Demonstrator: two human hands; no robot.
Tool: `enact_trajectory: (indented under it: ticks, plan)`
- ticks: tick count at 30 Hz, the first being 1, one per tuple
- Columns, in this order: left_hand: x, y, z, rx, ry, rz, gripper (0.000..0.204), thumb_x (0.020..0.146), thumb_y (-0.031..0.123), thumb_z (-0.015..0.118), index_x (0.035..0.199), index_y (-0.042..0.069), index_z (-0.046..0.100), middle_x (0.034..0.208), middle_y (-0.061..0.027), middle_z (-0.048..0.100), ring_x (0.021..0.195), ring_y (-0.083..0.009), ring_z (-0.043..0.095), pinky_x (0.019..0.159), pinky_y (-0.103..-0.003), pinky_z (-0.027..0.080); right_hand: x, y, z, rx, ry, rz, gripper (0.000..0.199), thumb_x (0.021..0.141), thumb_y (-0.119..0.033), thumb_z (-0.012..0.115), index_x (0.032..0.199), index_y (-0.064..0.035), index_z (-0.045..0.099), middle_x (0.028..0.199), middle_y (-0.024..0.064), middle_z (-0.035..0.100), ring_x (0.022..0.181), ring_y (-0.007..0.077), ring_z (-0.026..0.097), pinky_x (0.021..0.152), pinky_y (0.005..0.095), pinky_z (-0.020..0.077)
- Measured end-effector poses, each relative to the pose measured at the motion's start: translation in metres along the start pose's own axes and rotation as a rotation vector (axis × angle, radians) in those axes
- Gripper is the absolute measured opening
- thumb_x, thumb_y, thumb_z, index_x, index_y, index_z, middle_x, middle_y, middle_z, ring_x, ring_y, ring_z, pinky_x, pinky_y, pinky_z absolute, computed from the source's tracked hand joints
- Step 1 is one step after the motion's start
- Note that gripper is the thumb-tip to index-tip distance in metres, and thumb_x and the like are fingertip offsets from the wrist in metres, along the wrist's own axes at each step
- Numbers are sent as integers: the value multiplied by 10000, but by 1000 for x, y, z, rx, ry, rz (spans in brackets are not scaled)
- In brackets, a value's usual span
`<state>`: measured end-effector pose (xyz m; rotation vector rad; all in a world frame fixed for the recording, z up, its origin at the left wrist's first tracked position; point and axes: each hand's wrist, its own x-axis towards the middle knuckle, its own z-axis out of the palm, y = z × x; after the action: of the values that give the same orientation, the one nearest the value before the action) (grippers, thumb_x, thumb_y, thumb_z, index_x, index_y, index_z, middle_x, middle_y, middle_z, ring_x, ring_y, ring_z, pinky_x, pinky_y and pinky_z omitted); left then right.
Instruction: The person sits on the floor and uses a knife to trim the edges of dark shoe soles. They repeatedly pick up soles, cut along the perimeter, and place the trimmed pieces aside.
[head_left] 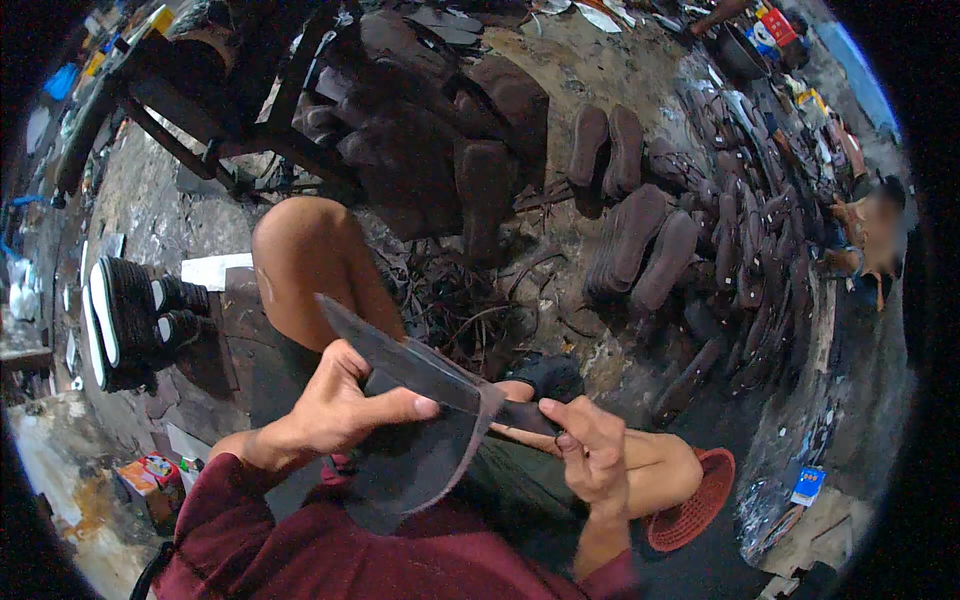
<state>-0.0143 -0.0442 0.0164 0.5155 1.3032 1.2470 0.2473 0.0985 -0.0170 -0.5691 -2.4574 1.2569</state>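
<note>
My left hand (345,405) is closed on a dark grey sheet (405,465), its thumb pressed flat on top. The sheet looks like sole material and has a paler, curved cut edge on its right side. My right hand (592,450) grips the dark handle of a long knife (375,338). The blade lies across the sheet's upper part, its tip pointing up and left past my left hand. Both hands are above my lap, close to my dark red shirt. My left fingers are mostly hidden under the sheet.
Dark offcut strips (470,310) lie heaped beyond my knees. Stacked brown soles (630,235) and long rows of more soles (760,250) cover the right side. A dark stool-like frame (215,120) stands far left, near piled black soles (110,325). Another person (875,235) is at far right.
</note>
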Motion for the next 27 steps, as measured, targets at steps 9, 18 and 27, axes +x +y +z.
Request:
enact_trajectory:
  ticks: [9, 18, 27]
  plan:
    - [8, 0, 26, 289, -245, -80, 305, 813, 211, 794, 1062, 52, 717, 900, -29, 721, 831, -56, 612, 719, -246, 504, 58, -29, -36, -143, -240, -78, 400, 846, -218, 661, 1246, -217, 631, 719, 28, 583, 592, 241, 602, 531, 364, 508]
    - [28, -25, 47, 207, -236, 71, 378, 872, 386, 711, 969, 20, 712, 776, 30, 661, 709, -73, 576, 680, -259, 475, 84, -13, -49, 60, -264, -131, 340, 951, -222, 542, 1251, -83, 618, 684, 57, 586, 550, 164, 558, 517, 298, 429]
    - [144, -24, -35, -1273, -876, 892, 496, 1013, 461, 295, 790, 88, 535, 590, -64, 608, 490, -181, 583, 628, -322, 432, 26, -10, 50, 999, 327, 526, 492, 789, -108, 776, 1196, 42, 545, 1072, 98, 651, 753, 88, 574, 718, 261, 506]
